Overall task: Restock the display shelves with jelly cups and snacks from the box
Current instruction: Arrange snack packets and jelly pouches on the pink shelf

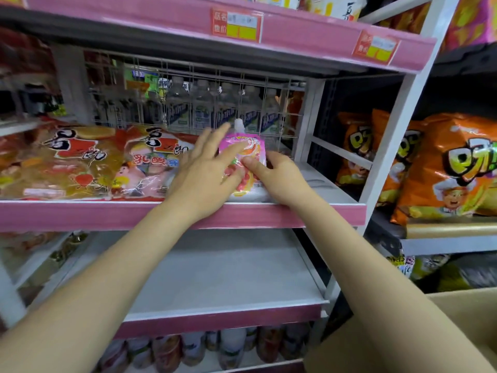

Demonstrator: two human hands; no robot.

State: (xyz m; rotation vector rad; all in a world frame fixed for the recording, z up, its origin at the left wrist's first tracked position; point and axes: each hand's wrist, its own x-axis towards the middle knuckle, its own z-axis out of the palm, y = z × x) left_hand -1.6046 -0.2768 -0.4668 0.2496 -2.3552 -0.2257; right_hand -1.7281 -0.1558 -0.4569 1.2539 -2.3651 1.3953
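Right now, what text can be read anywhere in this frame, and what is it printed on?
"品名" and "售价": price tag on the upper shelf edge; the second tag is blurred.
"乳酸": jelly bag beside the left hand.
Pink pouch under both hands, right hand included: print unreadable.
Orange snack bags, bottle labels: too blurred.

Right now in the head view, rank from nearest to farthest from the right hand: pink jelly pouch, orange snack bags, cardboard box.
1. Pink jelly pouch: touching the right hand, mid shelf.
2. Orange snack bags: neighbouring shelf, further right.
3. Cardboard box: bottom right.
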